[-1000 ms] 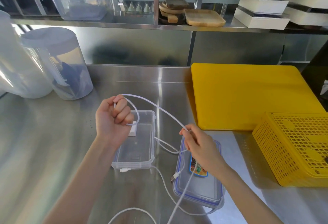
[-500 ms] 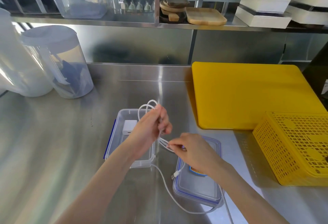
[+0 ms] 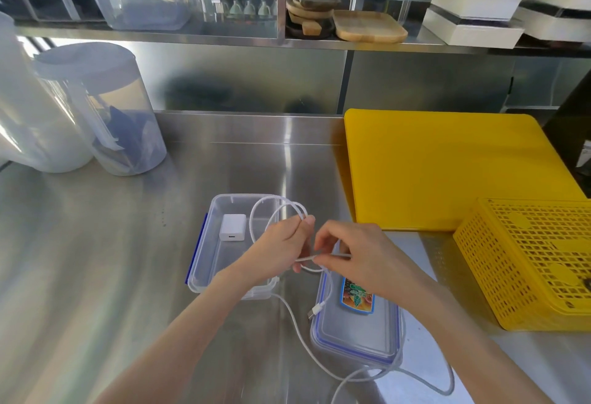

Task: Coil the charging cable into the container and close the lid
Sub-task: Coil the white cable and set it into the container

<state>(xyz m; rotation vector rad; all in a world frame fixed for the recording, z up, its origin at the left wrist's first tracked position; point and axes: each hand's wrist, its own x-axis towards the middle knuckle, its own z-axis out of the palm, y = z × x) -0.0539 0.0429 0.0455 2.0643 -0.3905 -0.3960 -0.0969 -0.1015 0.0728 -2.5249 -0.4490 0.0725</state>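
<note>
Steel counter [image 3: 96, 275], coiling step under way.

Left hand [image 3: 281, 247] had its grip closed on a few loops of the white charging cable [image 3: 271, 211], held above the open container [image 3: 204, 259] where a white charger block [image 3: 232, 227] lay. Right hand [image 3: 355, 256] pinched the next length just beside it. Much cable trailed loose across the counter and around the lid [image 3: 358, 333], which lay apart, right of the container. My judgement: more loops needed before lowering the coil in; lid last.
</note>
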